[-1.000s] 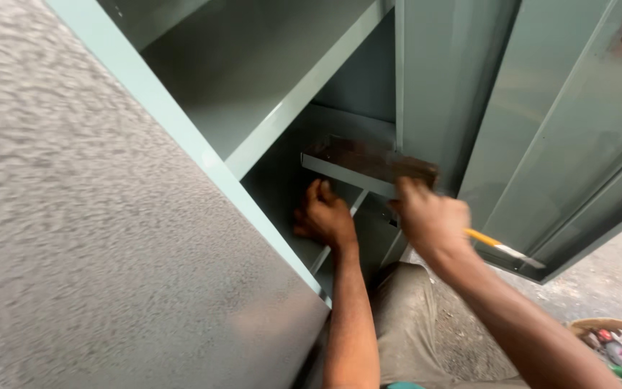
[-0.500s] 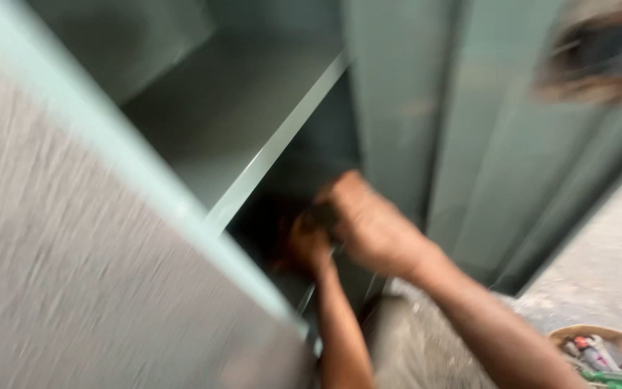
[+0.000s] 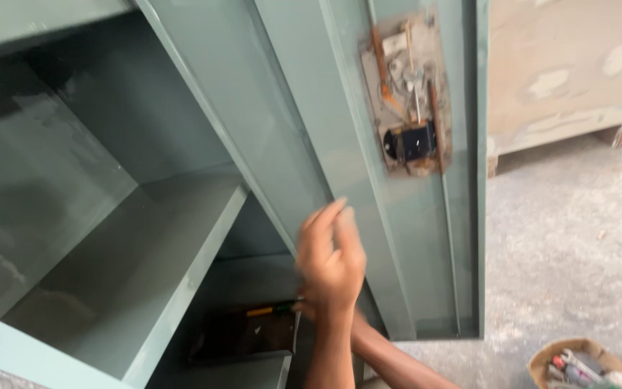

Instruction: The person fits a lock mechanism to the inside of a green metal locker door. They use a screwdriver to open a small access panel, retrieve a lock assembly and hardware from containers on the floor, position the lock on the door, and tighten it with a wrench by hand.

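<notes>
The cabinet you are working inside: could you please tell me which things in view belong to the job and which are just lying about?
In hand:
cabinet
screwdriver
dark plate
left hand

Lying about:
basket of tools
lock on the door

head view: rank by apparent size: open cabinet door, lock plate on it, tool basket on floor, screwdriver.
1. Grey-green metal cabinet door, largest by far.
2. Rusty lock plate.
3. Brown tool basket, cut off by the frame edge, so unsure against the plate.
4. Yellow-and-green-handled screwdriver.
</notes>
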